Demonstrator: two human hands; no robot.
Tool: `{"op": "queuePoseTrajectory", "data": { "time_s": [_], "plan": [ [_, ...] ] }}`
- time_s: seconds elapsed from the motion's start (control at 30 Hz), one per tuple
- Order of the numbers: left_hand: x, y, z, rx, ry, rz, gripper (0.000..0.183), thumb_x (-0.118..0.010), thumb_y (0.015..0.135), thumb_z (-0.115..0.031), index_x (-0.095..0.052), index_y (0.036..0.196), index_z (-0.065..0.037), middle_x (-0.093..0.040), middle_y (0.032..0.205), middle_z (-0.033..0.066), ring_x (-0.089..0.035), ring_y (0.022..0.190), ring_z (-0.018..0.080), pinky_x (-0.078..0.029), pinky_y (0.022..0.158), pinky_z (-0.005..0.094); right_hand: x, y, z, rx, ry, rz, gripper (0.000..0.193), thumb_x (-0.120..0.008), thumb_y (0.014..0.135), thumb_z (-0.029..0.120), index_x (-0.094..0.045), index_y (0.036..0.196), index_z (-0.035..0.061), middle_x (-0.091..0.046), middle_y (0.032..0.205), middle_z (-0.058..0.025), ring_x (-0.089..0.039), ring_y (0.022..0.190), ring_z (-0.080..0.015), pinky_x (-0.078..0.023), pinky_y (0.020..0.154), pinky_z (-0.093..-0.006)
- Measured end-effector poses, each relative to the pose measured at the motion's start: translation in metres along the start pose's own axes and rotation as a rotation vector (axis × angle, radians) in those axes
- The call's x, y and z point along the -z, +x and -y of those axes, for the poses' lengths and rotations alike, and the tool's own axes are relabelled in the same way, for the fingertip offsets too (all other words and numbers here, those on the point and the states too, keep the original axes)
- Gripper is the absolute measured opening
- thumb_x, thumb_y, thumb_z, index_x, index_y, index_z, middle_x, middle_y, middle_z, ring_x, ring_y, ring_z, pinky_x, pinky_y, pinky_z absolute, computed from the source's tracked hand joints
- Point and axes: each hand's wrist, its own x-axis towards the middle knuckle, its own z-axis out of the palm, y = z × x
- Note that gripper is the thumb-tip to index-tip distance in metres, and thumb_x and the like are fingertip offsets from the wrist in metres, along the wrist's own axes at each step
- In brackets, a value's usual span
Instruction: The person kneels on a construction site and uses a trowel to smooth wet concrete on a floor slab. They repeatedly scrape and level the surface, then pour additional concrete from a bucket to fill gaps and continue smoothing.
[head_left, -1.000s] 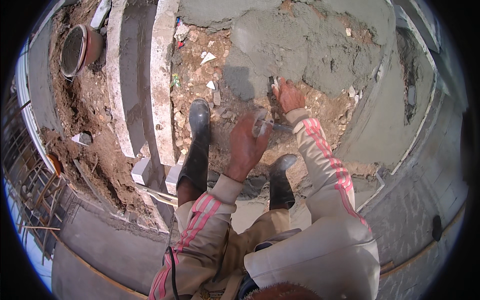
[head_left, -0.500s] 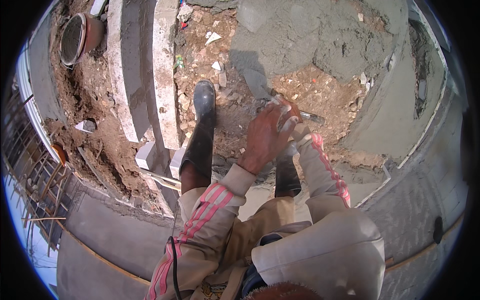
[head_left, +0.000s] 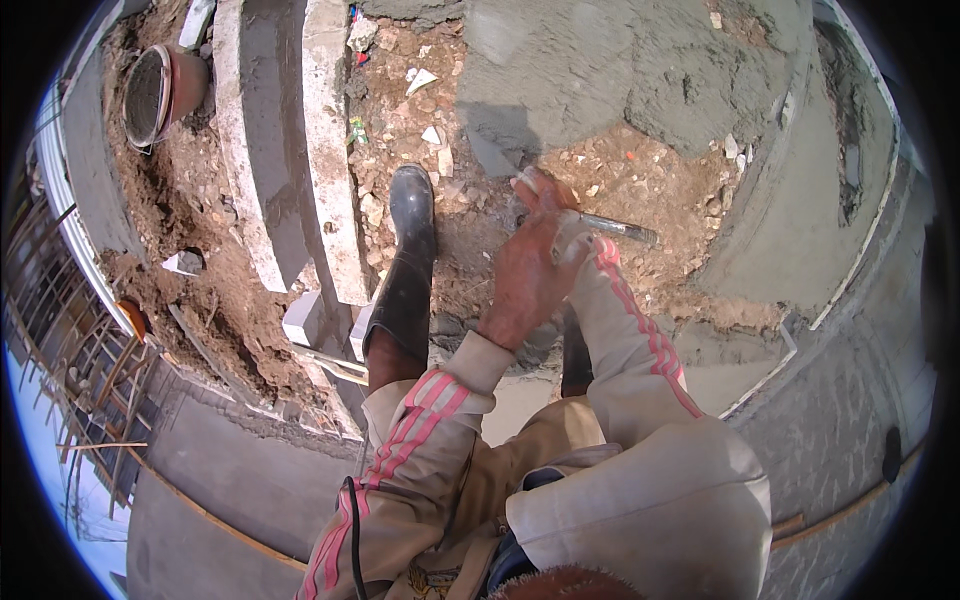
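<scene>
My two hands meet above the rubble strip, between the boots and the wet cement. My left hand (head_left: 523, 272) is closed over my right hand (head_left: 547, 192), its fingers mostly hidden behind its own back. Beyond it the fingers of my right hand reach out, pale with cement smears, with nothing visible in them. Just right of the hands is a narrow grey rod or tool handle (head_left: 622, 230); its left end is hidden by them, and I cannot tell if they touch it.
Wet grey cement (head_left: 580, 70) covers the far ground. Broken stones lie around my black rubber boot (head_left: 412, 215). Left of it run concrete beams (head_left: 330, 150) with a mortar-filled channel, then dug soil and a reddish bucket (head_left: 185, 85). A smooth slab (head_left: 220, 470) lies near left.
My right hand has pushed farther out past the left, its fingers more stretched. The left hand stays over it. The view has shifted slightly.
</scene>
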Motion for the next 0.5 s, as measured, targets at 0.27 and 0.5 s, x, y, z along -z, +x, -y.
{"op": "queuePoseTrajectory", "data": {
  "time_s": [0.27,0.5],
  "plan": [
    [0.002,0.002,0.004,-0.048,0.036,-0.005,0.031,-0.073,0.086,-0.021,-0.065,0.109,-0.002,-0.068,0.101,0.0172,-0.067,0.090,0.0346,-0.053,0.077,0.0403,0.050,0.015,-0.018,0.699,-0.850,0.236,0.039,-0.056,0.099,0.037,-0.058,0.126,0.0090,-0.061,0.118,-0.0191,-0.056,0.113,-0.0382,-0.046,0.089,-0.0470],
    [0.005,0.002,-0.001,-0.029,0.002,-0.001,0.029,-0.073,0.086,-0.022,-0.065,0.105,-0.001,-0.067,0.096,0.0166,-0.066,0.087,0.0353,-0.052,0.074,0.0413,0.059,0.047,-0.045,0.809,-0.768,0.091,0.038,-0.059,0.095,0.039,-0.061,0.118,0.0085,-0.064,0.112,-0.0227,-0.058,0.105,-0.0421,-0.047,0.088,-0.0480]
  ]
}}
